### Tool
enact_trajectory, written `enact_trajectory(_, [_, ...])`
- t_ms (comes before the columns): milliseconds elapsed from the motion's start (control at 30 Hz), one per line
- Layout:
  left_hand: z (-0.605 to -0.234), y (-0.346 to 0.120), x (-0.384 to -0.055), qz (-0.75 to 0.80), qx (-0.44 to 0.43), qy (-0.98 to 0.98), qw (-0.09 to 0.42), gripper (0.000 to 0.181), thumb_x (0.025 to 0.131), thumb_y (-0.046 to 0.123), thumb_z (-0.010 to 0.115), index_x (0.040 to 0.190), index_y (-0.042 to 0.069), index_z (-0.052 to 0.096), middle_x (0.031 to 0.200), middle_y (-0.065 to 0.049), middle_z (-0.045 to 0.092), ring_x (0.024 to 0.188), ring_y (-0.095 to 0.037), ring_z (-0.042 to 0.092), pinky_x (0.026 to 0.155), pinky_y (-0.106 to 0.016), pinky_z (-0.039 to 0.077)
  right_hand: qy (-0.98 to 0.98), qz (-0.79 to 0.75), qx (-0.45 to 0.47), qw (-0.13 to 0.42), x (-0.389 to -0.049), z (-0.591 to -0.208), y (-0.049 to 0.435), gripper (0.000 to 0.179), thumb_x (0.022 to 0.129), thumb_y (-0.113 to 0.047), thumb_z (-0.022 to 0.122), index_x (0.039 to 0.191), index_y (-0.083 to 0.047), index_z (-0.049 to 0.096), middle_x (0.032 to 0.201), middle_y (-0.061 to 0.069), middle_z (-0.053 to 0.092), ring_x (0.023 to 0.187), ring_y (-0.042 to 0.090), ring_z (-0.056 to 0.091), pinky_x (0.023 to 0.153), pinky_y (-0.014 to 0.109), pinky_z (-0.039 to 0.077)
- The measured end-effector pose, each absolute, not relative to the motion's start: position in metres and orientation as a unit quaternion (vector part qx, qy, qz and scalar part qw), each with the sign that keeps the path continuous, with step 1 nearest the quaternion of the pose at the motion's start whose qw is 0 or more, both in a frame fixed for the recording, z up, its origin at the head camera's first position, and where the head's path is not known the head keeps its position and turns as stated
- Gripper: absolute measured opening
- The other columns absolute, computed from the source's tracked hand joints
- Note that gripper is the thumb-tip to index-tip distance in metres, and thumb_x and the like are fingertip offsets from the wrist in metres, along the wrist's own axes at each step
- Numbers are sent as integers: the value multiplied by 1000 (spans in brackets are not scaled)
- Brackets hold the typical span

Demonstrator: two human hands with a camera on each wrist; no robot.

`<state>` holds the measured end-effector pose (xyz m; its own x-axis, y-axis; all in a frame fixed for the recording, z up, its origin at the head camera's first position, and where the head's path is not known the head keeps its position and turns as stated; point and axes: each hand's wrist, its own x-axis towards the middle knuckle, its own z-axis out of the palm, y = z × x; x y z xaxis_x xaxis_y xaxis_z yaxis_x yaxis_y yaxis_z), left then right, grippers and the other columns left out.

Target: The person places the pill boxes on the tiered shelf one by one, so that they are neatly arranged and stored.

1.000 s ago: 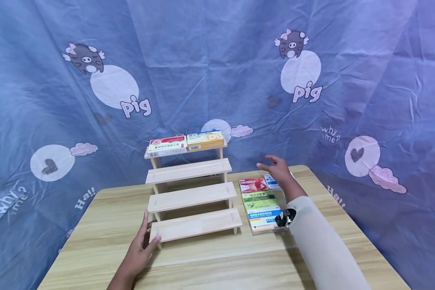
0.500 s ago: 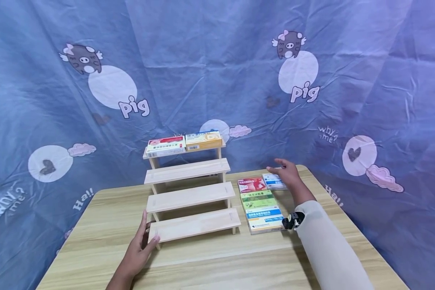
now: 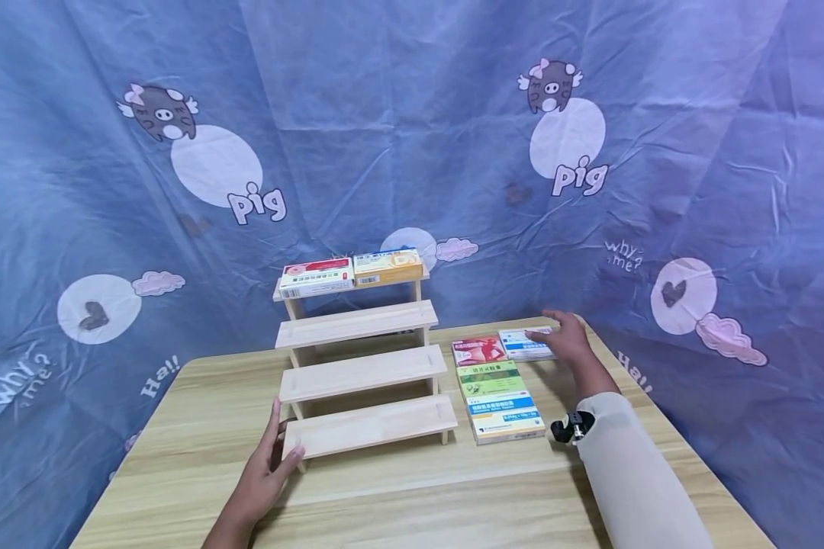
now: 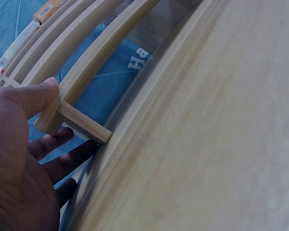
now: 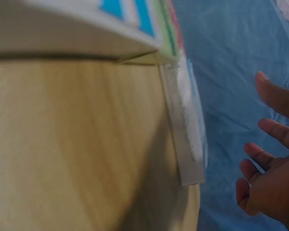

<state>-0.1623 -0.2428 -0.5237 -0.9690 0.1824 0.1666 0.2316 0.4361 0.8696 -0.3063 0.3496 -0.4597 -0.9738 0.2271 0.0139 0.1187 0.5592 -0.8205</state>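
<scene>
My left hand (image 3: 262, 474) grips the left end of the lowest step of a wooden stepped display rack (image 3: 371, 424), thumb on top and fingers beneath. In the left wrist view the thumb (image 4: 41, 95) lies against the step's edge. At the back right, my right hand (image 3: 571, 345) hovers with fingers spread at the right end of a white-and-blue medicine box (image 3: 522, 345). The right wrist view shows that hand apart from the box's side (image 5: 183, 130), holding nothing. Left of this box lies a red medicine box (image 3: 478, 351).
In front of the red box lie a green medicine box (image 3: 490, 379) and a larger blue-and-white one (image 3: 504, 418). A red-and-white box (image 3: 317, 277) and a yellow-and-white box (image 3: 387, 267) sit on the rack's top step. A blue printed curtain (image 3: 412, 137) hangs behind the wooden table (image 3: 378, 503).
My right hand has moved rightward and down, from above the red and white-and-blue boxes to the white-and-blue box's right end. The left hand keeps its grip on the rack.
</scene>
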Motion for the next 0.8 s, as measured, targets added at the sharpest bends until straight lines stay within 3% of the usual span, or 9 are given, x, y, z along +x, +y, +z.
enact_trajectory(133, [-523, -242, -162, -522, -121, -844, 25, 93, 114, 22, 60, 176, 26, -10, 168, -41, 33, 148, -59, 48, 102, -11, 46, -880, 460, -102, 52, -304, -466, 357, 84, 100, -23, 80, 167, 4, 37, 176, 34, 25, 164, 56, 20, 133, 68, 21])
enact_trajectory(333, [-522, -242, -161, -526, -128, -840, 30, 94, 113, 19, 61, 177, 19, -8, 166, -42, 34, 146, -60, 51, 101, -11, 47, -885, 455, -96, 32, -299, -475, 367, 89, 99, -23, 81, 169, 2, 33, 177, 34, 22, 164, 57, 17, 132, 70, 20])
enact_trajectory(600, [-521, -242, -162, -522, -126, -843, 25, 94, 114, 21, 61, 176, 26, -9, 168, -42, 32, 150, -61, 45, 104, -9, 43, -884, 461, -75, 12, -297, -486, 373, 87, 101, -20, 79, 170, 0, 30, 178, 34, 19, 165, 57, 13, 134, 69, 14])
enact_trajectory(800, [-522, -242, -161, -527, -128, -840, 28, 94, 113, 19, 62, 177, 25, -8, 167, -42, 34, 148, -59, 49, 102, -9, 44, -878, 474, -67, -7, -298, -493, 372, 87, 101, -18, 79, 171, 0, 30, 178, 32, 21, 165, 55, 17, 134, 67, 17])
